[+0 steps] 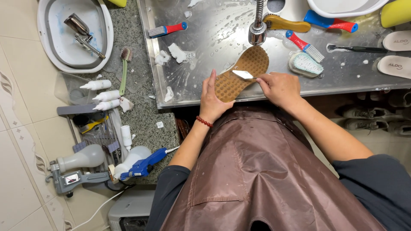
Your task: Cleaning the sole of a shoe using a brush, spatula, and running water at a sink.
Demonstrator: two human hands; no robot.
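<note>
White tub (43, 42) sits at the far left on the tiled floor edge, with a metal tool (83, 34) lying in it. Just right of it, on the speckled counter (145, 111), a green toothbrush (124, 70) lies lengthwise beside three small white squeeze bottles (105, 95). Nearer the person, a wire rack (96, 137) holds small tools, and below it lie a white spray bottle (81, 158) and a blue-handled gun (143, 164).

Next comes the steel sink (205, 38), wet and flecked with foam. A red-handled brush (167, 30) lies near its left wall.

At the sink's near edge the left hand (212, 100) wraps the lower end of a tan, studded shoe sole (242, 72), fingers closed around its edge; a red bead bracelet (204, 122) circles the wrist. The sole slants up and to the right, tread facing the camera, its toe under the tap (258, 30). The right hand (280, 87) pinches a small white scraper (243, 74) flat against the middle of the sole.

Right of the tap lie a wooden brush (287, 23), a red and blue brush (305, 46), a pale teal scrubber (305, 64) and a black toothbrush (355, 48). Two pale insoles (396, 53) rest at the far right, near a yellow sponge (396, 13). A brown apron (257, 171) covers the person's lap.
</note>
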